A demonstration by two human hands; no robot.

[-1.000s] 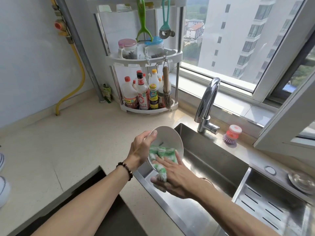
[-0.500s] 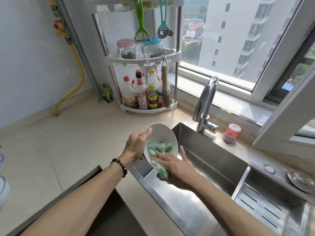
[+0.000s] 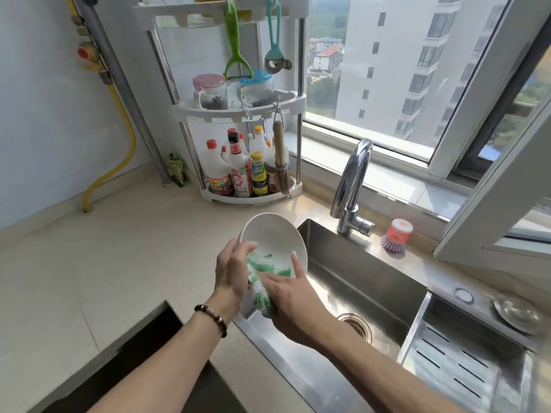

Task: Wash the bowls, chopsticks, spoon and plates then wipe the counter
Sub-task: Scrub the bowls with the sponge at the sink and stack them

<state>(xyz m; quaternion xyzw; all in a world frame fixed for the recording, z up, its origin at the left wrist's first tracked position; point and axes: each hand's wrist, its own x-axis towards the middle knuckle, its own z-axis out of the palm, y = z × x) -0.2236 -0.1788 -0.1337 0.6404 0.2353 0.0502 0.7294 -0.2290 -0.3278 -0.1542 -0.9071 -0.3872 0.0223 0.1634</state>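
A person scrubs a white bowl (image 3: 272,236) with a green-and-white cloth (image 3: 262,275) above the left edge of a steel sink (image 3: 366,281).

The left hand (image 3: 231,271) grips the tilted bowl by its rim, fingers curled around the edge. The right hand (image 3: 290,299) presses the cloth into the bowl's hollow, its fingers fairly straight and the thumb (image 3: 296,262) raised along the rim. A tap (image 3: 351,186) and a pink-topped dish brush (image 3: 396,235) stand behind the sink; a corner rack of bottles (image 3: 238,171) sits on the pale worktop (image 3: 89,263).
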